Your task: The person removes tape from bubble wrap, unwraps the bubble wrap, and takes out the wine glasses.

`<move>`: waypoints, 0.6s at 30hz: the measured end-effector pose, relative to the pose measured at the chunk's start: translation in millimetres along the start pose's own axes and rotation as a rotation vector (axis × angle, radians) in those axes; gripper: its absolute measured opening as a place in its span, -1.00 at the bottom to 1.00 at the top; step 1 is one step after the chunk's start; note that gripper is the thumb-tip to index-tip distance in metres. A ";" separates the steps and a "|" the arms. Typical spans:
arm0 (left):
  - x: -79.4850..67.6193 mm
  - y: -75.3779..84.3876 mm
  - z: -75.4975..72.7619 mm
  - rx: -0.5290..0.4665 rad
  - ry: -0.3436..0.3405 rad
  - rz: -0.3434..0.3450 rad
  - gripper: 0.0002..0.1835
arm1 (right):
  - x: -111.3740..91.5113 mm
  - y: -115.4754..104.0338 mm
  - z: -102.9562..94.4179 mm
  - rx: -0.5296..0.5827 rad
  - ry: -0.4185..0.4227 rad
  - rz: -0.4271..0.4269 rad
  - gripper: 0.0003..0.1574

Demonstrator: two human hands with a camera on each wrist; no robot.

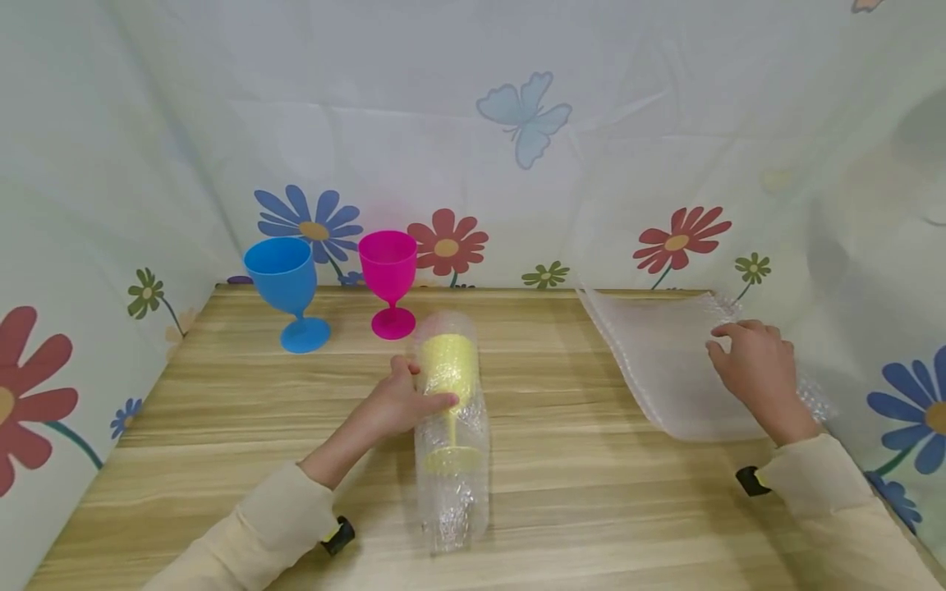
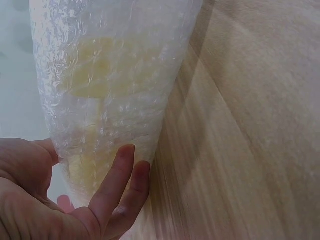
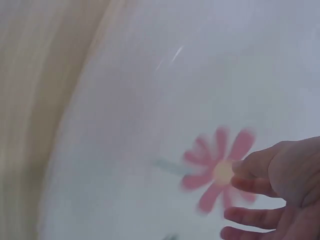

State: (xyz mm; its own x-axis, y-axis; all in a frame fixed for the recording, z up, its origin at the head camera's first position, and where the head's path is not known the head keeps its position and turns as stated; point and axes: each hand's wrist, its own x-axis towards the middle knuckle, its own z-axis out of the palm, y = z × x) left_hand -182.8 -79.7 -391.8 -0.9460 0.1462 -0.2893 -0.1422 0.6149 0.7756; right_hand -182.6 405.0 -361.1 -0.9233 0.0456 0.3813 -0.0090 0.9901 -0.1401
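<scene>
One loose bubble-wrap sheet (image 1: 650, 361), right of the wrapped bundle (image 1: 452, 509), is partly covered by the right hand (image 1: 757, 365), fingers loosely bent; cannot tell if they pinch film. Bundle, one, is gripped by thumb and fingers of the left hand (image 1: 399, 402), well apart from the right; wrap blurs its yellow goblet (image 1: 449, 361). Two unwrapped, beyond-left of bundle: blue goblet (image 1: 284, 283), pink goblet (image 1: 389, 271).

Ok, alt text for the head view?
A left hand holds a yellow goblet wrapped in bubble wrap at a wood-grain table, while the right hand is near a translucent bubble-wrap sheet. A blue goblet and a magenta goblet stand upright farther back, before a flower-printed cloth.
</scene>
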 end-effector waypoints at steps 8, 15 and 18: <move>-0.8 0.7 -1.0 0.008 0.008 0.016 -0.10 | -13.0 -69.1 -12.3 0.112 0.089 -0.149 -0.74; 1.6 -2.7 0.3 -0.002 0.019 0.020 -0.12 | -24.9 -112.8 -15.0 0.194 0.165 -0.232 -0.75; 1.7 -4.0 0.3 -0.010 0.023 0.023 -0.13 | -30.4 -127.1 -15.4 0.198 0.174 -0.264 -0.73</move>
State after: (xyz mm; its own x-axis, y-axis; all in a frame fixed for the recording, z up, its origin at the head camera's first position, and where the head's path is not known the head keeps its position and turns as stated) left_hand -183.8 -81.7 -395.5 -0.9556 0.1420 -0.2584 -0.1233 0.6037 0.7876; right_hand -147.5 279.8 -340.8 -0.8001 -0.1691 0.5755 -0.3280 0.9266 -0.1838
